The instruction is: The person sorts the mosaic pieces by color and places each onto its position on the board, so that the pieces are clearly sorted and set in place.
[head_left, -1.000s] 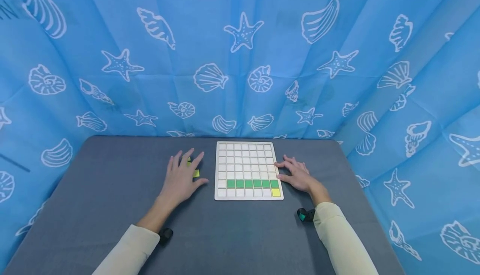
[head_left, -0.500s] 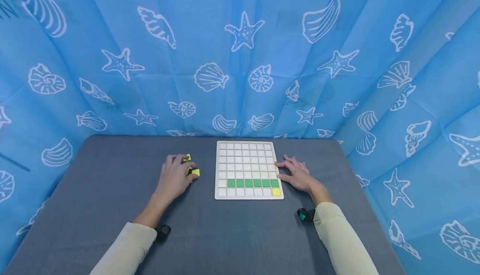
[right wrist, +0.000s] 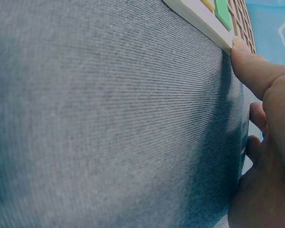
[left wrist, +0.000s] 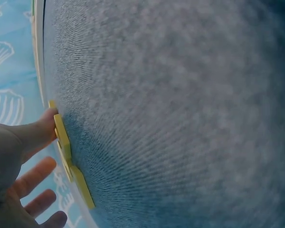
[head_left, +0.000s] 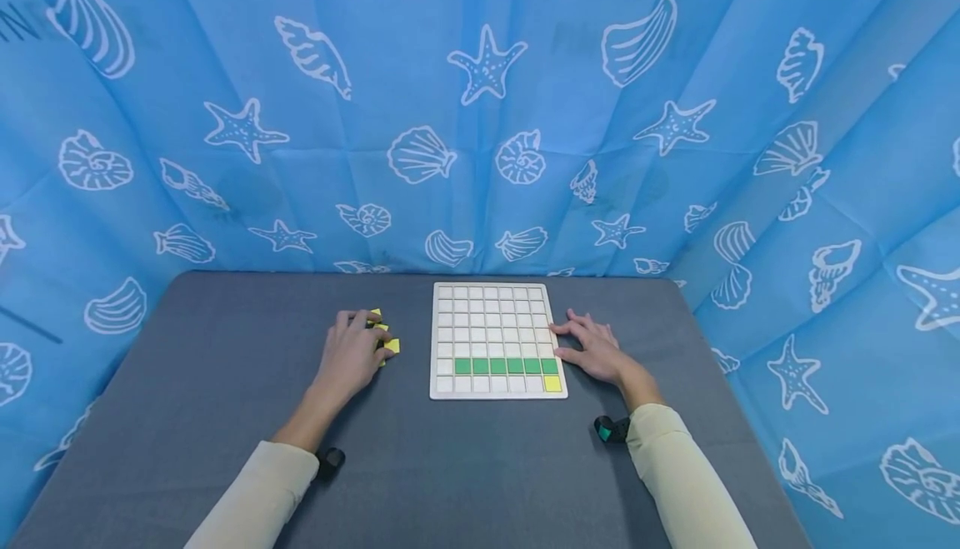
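In the head view my left hand (head_left: 352, 357) is over a loose cluster of small yellow square tiles (head_left: 392, 346) left of the board, partly covering them. The left wrist view shows the thumb against the yellow tiles (left wrist: 62, 135), while other fingers reach out apart from one another; a pinch is not visible. The white grid board (head_left: 491, 400) lies flat, with a row of green tiles (head_left: 498, 366) and one yellow tile (head_left: 552, 383) in its lower right corner square. My right hand (head_left: 596, 351) rests at its right side, thumb tip touching the board edge (right wrist: 204, 23) in the right wrist view.
A grey cloth-covered table (head_left: 465, 482) carries everything. Behind it and along the sides hangs a blue curtain (head_left: 420, 74) with white shells and starfish. Black wrist straps (head_left: 611, 428) sit at both cuffs.
My left hand has come down from spread fingers above the yellow tiles, its fingers drawing in at them; the tiles have shifted slightly. The right hand and board stay in place.
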### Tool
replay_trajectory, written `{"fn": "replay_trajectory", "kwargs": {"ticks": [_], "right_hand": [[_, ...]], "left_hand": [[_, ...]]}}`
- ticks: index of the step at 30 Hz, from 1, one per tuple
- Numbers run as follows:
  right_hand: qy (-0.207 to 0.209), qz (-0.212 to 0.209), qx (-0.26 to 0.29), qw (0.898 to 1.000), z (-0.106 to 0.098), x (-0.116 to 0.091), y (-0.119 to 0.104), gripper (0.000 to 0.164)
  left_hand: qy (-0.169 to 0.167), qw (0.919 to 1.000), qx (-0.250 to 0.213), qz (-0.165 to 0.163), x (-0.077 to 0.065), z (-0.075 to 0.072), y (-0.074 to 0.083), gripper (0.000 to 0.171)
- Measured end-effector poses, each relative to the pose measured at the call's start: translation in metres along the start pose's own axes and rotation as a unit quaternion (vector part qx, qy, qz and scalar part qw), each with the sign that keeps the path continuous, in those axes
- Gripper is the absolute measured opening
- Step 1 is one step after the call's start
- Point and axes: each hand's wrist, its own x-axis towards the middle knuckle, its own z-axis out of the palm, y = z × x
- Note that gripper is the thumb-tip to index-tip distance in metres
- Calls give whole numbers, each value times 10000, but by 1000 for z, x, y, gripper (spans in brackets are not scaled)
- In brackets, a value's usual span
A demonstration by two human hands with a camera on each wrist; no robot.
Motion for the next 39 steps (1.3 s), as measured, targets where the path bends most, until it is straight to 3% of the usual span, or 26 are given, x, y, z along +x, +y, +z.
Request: {"fn": "replay_trajectory", "kwargs": {"ticks": [8,18,28,39], "right_hand": [[-32,23,35,10000,2,4,6,55],[-52,83,36,9999,1,2,3,53],[-81,23,30,10000,1,0,1,56],[-120,131,15,9998,-3,-1,-8,53]], "left_hand": [[106,9996,-241,-64,2,2,2,21],[203,9997,-90,26,4,-2,7,13],[88,9964,-806,-256,1,-10,23,10],[109,9805,-1926,-378,1,-11,40,13]]}}
